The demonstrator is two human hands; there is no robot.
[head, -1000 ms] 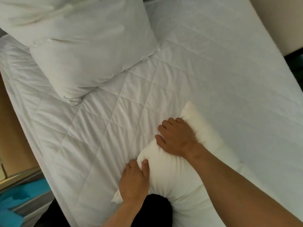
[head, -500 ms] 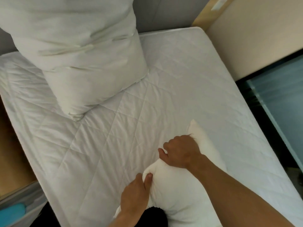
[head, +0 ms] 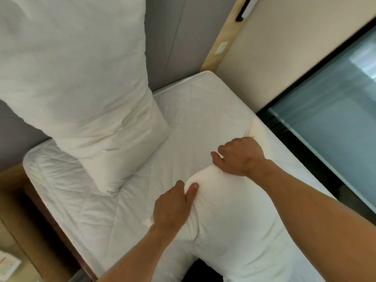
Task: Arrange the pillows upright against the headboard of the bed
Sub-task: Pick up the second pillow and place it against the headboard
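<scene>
A large white pillow (head: 81, 82) stands upright against the grey headboard (head: 171, 41) on the left half of the bed. A second white pillow (head: 230, 220) is close to me over the quilted mattress (head: 195, 123). My left hand (head: 173, 206) pinches its top edge, thumb on the near side. Higher and to the right, my right hand (head: 242, 157) grips the same edge, fingers curled over it. The pillow's lower part runs out of the frame at the bottom.
A beige wall panel (head: 284, 53) with wooden trim borders the bed on the right, and a glass pane (head: 335, 123) lies beyond the mattress edge. A wooden bedside surface (head: 14, 220) sits at the left, with a small card (head: 8, 263) on it.
Both hands have raised the near pillow off the mattress and carried it toward the headboard and to the right. The view has tilted up, so the headboard and wall now show.
</scene>
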